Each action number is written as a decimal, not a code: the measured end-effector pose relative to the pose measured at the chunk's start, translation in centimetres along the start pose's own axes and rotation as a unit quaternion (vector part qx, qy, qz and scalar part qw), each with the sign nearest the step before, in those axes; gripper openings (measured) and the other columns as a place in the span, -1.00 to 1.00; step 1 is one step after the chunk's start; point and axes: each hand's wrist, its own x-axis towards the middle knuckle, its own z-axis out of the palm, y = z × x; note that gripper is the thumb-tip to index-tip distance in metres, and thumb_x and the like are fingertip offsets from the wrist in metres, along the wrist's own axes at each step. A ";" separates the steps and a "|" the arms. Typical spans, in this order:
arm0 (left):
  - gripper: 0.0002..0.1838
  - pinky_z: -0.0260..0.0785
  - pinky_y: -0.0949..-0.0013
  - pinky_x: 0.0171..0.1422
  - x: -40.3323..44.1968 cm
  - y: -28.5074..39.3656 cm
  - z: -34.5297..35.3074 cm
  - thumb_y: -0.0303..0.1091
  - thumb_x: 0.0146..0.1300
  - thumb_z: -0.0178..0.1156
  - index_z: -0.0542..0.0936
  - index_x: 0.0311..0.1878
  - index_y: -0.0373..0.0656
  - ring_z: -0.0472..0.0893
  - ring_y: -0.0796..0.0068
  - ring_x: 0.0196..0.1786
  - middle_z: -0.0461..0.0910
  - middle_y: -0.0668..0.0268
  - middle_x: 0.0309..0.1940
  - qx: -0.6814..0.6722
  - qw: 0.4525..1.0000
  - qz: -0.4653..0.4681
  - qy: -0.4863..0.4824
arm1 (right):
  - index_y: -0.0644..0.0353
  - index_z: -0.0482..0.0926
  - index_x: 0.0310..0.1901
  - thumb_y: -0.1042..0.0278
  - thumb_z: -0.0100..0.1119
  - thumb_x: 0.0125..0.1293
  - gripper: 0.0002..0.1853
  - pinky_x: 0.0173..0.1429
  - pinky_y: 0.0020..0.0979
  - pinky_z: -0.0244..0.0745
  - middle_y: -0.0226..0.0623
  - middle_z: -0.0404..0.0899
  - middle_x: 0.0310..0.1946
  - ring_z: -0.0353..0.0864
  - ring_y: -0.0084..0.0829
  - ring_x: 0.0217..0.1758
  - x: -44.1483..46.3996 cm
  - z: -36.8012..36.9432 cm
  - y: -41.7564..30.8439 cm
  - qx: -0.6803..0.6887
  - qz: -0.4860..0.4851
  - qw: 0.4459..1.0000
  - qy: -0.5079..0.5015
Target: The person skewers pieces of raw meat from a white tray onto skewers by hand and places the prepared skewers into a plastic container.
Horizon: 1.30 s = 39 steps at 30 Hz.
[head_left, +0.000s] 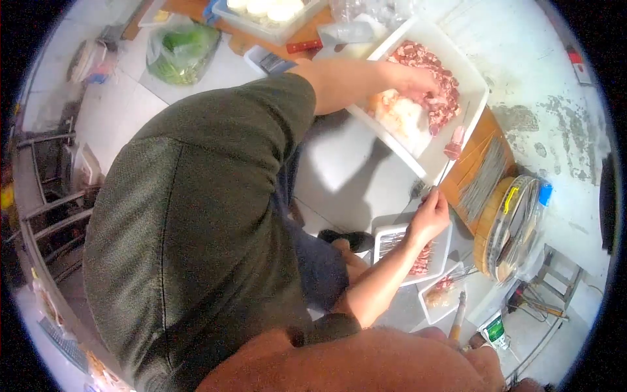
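1. Here we are, with the tub (469, 68) between one and two o'clock, chopped red meat (418, 55) spread along its far side and a pale heap (397, 114) beside it.
2. Our left hand (419, 81) is right in there, its fingertips down among the pieces! We can't tell whether they are spread or pinching anything.
3. Down to our right hand (431, 212), a little past three o'clock: its fingers are folded tight, gripping the lower end of a skewer (444, 174).
4. And look at that skewer, pointing up towards one o'clock over the tub's corner, a piece of meat (453, 149) threaded along it and the bare tip poking out beyond.
5. At three o'clock we have a wooden board (484, 134) carrying a bundle of thin metal sticks (482, 179), with a round wooden drum (484, 242) just beside it.
6. Over to four o'clock: a white tray (444, 253) of loaded skewers (421, 261) sits partly behind our right forearm, and a smaller tray (423, 300) with meat scraps (445, 283) is next to it.
7. Up around twelve we spot a red handle (304, 46) and a box (271, 28) of pale round things (281, 10); at eleven, a plastic bag of greens (179, 55).
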 end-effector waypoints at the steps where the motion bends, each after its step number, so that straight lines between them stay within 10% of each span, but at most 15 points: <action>1: -0.90 0.51 0.31 0.03 -5.2 3.4 4.2 -0.65 0.18 0.06 0.53 -0.27 -0.33 0.62 0.33 -0.12 0.56 0.23 -0.24 -0.081 0.991 0.017 0.102 | 0.43 0.63 -0.17 0.28 0.12 0.32 -0.69 -0.26 -0.48 0.41 -0.30 0.60 -0.49 0.50 -0.55 -0.40 -0.3 0.0 -0.3 0.000 0.006 1.000 -0.005; 4: -0.86 0.49 0.32 0.06 3.4 -0.9 -0.1 -0.68 0.16 0.04 0.53 -0.24 -0.32 0.59 0.32 -0.13 0.55 0.19 -0.25 -0.085 0.993 0.059 -0.059 | 0.40 0.63 -0.22 0.27 0.11 0.31 -0.71 -0.29 -0.48 0.40 -0.31 0.59 -0.53 0.49 -0.54 -0.44 -0.6 0.1 -0.3 0.002 0.003 1.000 -0.013; 15: -0.84 0.40 0.32 -0.08 7.6 -3.5 -0.8 -0.68 0.10 0.02 0.52 -0.26 -0.29 0.57 0.29 -0.13 0.57 0.13 -0.28 -0.114 0.967 0.169 -0.154 | 0.40 0.62 -0.28 0.27 0.12 0.32 -0.71 -0.37 -0.52 0.33 -0.40 0.51 -0.57 0.41 -0.59 -0.49 -0.7 1.0 -0.8 0.013 0.005 1.000 -0.010; 30: -0.80 0.44 0.19 0.09 7.2 -3.9 -0.5 -0.40 0.36 0.01 0.51 -0.10 -0.33 0.61 0.15 -0.04 0.60 0.06 -0.21 -0.233 0.958 0.021 -0.165 | 0.42 0.62 -0.25 0.28 0.13 0.33 -0.71 -0.40 -0.52 0.30 -0.40 0.51 -0.57 0.38 -0.61 -0.51 -0.1 1.5 -0.5 0.006 -0.005 1.000 -0.025; 39: -0.78 0.48 0.26 0.06 5.5 -2.4 1.0 -0.43 0.34 0.07 0.50 -0.10 -0.43 0.62 0.23 -0.05 0.60 0.03 -0.17 -0.049 0.996 0.057 -0.049 | 0.44 0.61 -0.25 0.29 0.13 0.33 -0.71 -0.39 -0.52 0.31 -0.41 0.52 -0.56 0.39 -0.60 -0.49 -0.3 1.2 -0.9 0.003 -0.001 1.000 -0.029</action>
